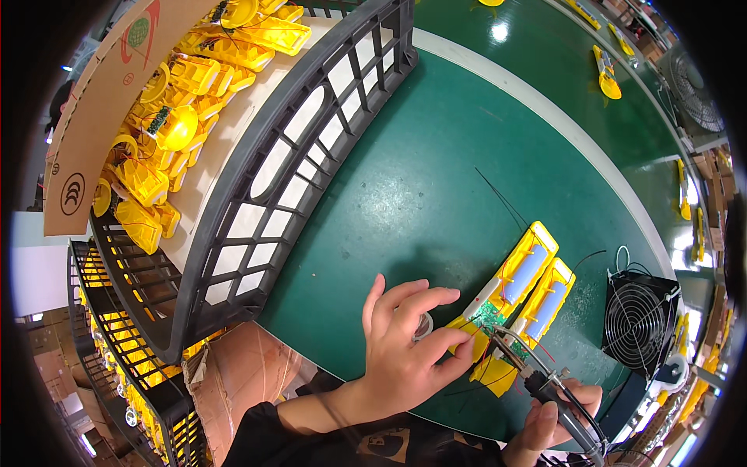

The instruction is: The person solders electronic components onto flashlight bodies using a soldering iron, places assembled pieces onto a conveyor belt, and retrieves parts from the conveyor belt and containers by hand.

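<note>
Two yellow plastic housings lie side by side on the green bench, each with a blue cylindrical battery; the left housing also shows a small green circuit board. My left hand is at that housing's lower end. Its thumb and index finger pinch together beside the board, the other fingers raised; what they hold is too small to make out. In my right hand is a soldering iron with a thin metal guide tube. Its tip points at the board. The right housing lies partly behind the iron.
A black plastic crate holding cardboard and many wired yellow housings stands at the left. A black fan sits at the right. Beyond the bench's pale edge, more yellow parts lie on a green surface. Another crate stands lower left.
</note>
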Demonstrator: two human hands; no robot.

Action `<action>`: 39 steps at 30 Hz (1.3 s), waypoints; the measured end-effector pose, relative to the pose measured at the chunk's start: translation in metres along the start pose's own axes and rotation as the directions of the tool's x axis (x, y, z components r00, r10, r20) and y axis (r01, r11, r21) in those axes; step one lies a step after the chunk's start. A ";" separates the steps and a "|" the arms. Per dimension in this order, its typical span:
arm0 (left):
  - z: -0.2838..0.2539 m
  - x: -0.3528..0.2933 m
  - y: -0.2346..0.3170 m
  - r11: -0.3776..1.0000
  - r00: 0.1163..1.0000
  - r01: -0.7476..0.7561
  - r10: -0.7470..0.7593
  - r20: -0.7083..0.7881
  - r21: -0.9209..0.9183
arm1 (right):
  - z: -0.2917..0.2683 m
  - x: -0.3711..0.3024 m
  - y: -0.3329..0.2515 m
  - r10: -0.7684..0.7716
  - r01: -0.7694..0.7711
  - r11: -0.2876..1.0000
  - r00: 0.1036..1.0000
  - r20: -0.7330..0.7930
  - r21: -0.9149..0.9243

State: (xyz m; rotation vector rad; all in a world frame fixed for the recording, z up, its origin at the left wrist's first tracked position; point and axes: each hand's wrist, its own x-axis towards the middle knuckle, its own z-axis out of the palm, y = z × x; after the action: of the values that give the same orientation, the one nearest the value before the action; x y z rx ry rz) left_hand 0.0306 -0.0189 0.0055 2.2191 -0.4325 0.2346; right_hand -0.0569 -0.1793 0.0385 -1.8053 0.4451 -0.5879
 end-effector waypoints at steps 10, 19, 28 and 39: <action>0.000 0.001 -0.001 1.000 1.000 -0.012 0.012 0.015 0.006 | 0.002 0.000 -0.005 0.026 -0.031 0.997 0.997 -0.070 -0.067; 0.001 0.000 0.000 1.000 1.000 -0.011 0.011 0.007 0.008 | 0.006 0.000 0.001 -0.050 0.050 0.999 0.991 -0.124 -0.004; -0.009 0.000 0.004 0.997 0.998 -0.041 0.037 0.047 0.068 | -0.021 0.001 0.005 -0.130 0.151 0.984 0.972 -0.195 0.097; -0.009 0.056 0.070 0.901 0.882 -0.027 -0.182 0.435 0.433 | -0.068 0.012 -0.010 -0.295 0.177 0.933 0.876 -0.382 -0.313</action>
State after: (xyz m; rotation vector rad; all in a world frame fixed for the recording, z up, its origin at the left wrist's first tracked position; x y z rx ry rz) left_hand 0.0551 -0.0654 0.0787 2.7282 -0.5899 -0.2930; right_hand -0.0871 -0.2351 0.0665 -2.0085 0.6236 -1.1551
